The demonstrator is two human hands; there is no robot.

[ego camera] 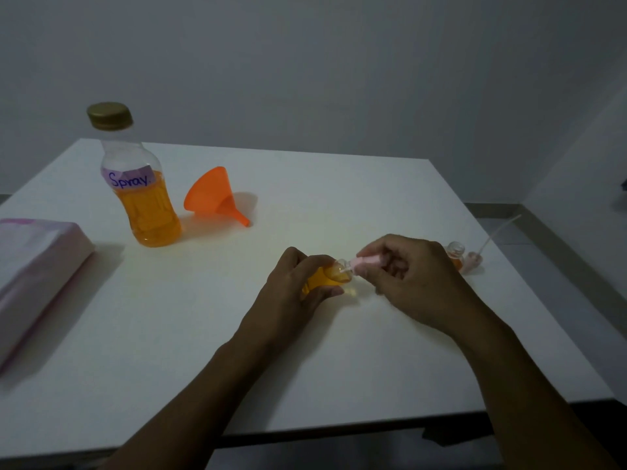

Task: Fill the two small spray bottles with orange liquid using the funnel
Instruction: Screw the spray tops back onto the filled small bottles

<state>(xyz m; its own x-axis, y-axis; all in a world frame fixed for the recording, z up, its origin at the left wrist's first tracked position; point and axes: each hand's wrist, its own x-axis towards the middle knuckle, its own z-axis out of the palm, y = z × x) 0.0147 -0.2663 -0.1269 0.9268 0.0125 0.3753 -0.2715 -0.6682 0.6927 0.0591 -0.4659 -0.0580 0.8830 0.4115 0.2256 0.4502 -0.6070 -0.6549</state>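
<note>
So at the far left edge there's a pink pack (37, 262) on the desk (339, 198), then in the upper left the big capped bottle (140, 184) labelled Spray, half full of orange, with the funnel (213, 195) lying on its side just beside it. Centre frame, the left hand (298, 283) is wrapped around a filled small spray bottle (325, 276), tilted, while the right hand (414, 276) pinches the pink spray top (368, 261) into its neck. Second small bottle (455, 254) sits open behind the right hand, only partly filled by the look of it. Risk: that tilt could slop liquid out before the top seats.

Both hands (298, 283) (417, 279) closed — meeting mid-table.
</note>
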